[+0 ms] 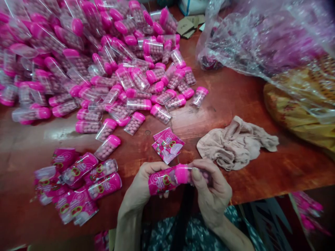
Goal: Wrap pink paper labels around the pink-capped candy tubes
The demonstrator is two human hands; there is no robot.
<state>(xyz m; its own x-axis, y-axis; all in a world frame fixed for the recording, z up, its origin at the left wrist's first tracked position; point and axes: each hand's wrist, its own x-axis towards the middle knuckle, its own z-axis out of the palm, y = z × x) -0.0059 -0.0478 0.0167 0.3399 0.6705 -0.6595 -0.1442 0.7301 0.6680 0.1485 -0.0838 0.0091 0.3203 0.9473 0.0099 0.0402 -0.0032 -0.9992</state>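
Note:
My left hand (140,183) is closed around a pink printed label sleeve (160,182) with a green and red design. In my right hand (213,195), thumb and fingers grip the clear body of a small candy bottle (182,173) filled with pink balls. Its bright pink cap points left and meets the open end of the sleeve; how far it reaches inside is hidden. Just beyond my hands lies a small stack of flat label sleeves (168,144). Several labelled bottles (104,185) lie in a group to the left of my left hand.
A large heap of unlabelled candy bottles (138,78) covers the far left of the wooden table (235,92). A crumpled beige cloth (235,144) lies right of centre. Clear plastic wrapping (248,45) and a yellow bag (295,104) occupy the right side. Cardboard pieces (187,27) lie at the back.

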